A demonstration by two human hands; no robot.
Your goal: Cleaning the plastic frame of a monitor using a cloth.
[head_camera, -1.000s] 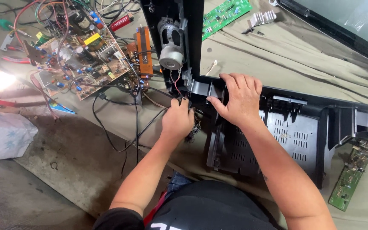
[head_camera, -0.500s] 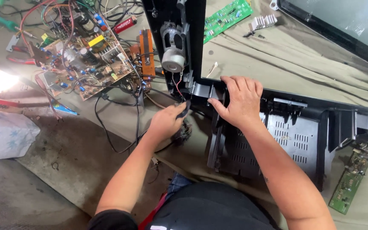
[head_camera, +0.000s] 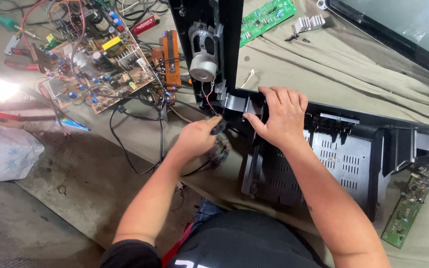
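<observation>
Visible are two hands, three green circuit boards (head_camera: 266, 16), one brown circuit board (head_camera: 98, 67), one speaker (head_camera: 202, 67) and one heatsink (head_camera: 310, 23).
</observation>
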